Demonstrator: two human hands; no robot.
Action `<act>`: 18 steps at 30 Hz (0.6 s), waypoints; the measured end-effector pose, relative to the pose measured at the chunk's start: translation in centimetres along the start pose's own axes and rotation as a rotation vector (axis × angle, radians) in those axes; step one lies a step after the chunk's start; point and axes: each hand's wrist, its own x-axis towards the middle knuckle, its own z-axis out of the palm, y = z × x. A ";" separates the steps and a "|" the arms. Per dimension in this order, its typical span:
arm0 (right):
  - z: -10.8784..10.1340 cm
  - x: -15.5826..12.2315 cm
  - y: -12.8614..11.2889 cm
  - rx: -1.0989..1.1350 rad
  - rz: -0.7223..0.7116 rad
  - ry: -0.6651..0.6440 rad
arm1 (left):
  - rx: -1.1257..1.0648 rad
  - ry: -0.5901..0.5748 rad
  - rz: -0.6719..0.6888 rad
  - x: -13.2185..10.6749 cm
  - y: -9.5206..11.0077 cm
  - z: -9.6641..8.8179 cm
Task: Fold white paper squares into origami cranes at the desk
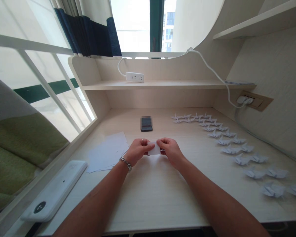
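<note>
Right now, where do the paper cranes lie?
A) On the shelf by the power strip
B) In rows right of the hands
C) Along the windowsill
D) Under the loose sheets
B: the origami paper cranes stretch in two rows right of the right hand, which shares the white paper with the left hand.

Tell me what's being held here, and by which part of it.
The left hand and right hand grip a small piece of white paper by its opposite ends.
</note>
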 end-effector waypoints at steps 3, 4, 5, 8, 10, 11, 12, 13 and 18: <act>0.2 -0.1 0.0 0.029 -0.020 0.006 | -0.008 0.018 0.008 -0.5 0.1 -0.1; 0.2 -0.2 -0.1 0.031 -0.029 0.010 | -0.013 0.024 0.007 -0.6 0.2 -0.2; 0.2 -0.3 -0.1 0.027 -0.037 0.016 | -0.015 0.031 0.007 -0.7 0.3 -0.2; 0.0 -0.4 -0.3 -0.015 -0.033 -0.002 | 0.008 0.056 0.016 -0.9 0.5 -0.3; -0.1 -0.4 -0.4 -0.057 -0.013 -0.051 | 0.042 0.063 0.024 -0.9 0.5 -0.3; -0.2 -0.5 -0.4 -0.071 -0.008 -0.072 | 0.056 0.063 0.026 -0.9 0.5 -0.3; -0.1 -0.5 -0.3 -0.076 -0.009 -0.082 | 0.059 0.062 0.027 -0.9 0.5 -0.3; -0.1 -0.5 -0.3 -0.073 -0.015 -0.082 | 0.052 0.063 0.027 -0.8 0.4 -0.3; 0.0 -0.4 -0.3 -0.037 -0.034 -0.038 | -0.028 0.127 0.059 -0.6 0.6 -0.9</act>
